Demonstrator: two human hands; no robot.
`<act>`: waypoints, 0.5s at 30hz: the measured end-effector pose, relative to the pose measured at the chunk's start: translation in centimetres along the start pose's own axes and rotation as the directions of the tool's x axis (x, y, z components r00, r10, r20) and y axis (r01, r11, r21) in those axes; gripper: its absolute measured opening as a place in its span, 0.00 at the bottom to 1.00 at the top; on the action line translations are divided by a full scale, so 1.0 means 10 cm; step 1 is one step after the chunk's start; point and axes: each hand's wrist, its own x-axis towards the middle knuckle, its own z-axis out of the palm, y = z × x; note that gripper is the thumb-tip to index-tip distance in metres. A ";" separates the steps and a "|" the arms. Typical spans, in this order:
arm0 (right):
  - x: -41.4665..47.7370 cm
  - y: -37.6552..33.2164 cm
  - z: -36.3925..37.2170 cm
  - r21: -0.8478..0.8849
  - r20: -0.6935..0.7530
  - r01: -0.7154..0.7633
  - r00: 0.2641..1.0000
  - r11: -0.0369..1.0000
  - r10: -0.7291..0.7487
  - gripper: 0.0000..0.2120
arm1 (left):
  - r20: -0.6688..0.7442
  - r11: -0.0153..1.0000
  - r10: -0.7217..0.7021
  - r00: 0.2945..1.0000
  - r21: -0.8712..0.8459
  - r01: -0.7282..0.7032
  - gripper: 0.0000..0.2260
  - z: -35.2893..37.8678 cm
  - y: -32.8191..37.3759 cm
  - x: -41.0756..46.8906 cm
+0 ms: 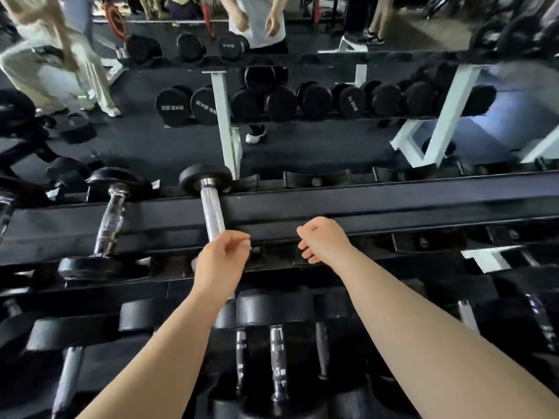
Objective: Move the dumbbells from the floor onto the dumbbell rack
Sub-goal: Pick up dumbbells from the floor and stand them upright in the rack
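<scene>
You are standing in a gym, at its free-weights area; the black dumbbell rack (363,207) in front of you carries rows of dumbbells (109,219) with chrome handles and black round heads; a wall mirror (302,140) behind it reflects more weights marked in kilograms, dark rubber flooring (151,140), a red weight plate (116,21) and other people (257,22) standing about.

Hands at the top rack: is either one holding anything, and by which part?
The left hand sits at the near end of the dumbbell handle, fingers loosely curled; a firm grip cannot be told. The right hand holds nothing.
</scene>
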 end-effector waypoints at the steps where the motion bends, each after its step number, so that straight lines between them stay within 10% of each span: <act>1: -0.10 0.15 -0.09 0.018 -0.010 -0.014 1.000 1.000 0.014 0.10 | 0.061 1.000 0.010 0.998 0.012 -0.011 0.10 0.15 0.02 -0.14; 9: -1.45 2.23 -1.27 0.200 -0.126 -0.195 0.967 0.960 0.223 0.11 | 0.444 0.986 -0.005 0.896 0.151 -0.069 0.15 1.81 0.13 -1.85; 15: -3.05 4.22 -2.10 0.530 -0.108 -0.502 0.759 0.683 0.642 0.12 | 0.763 0.972 -0.125 0.634 0.224 -0.078 0.13 3.30 0.16 -3.58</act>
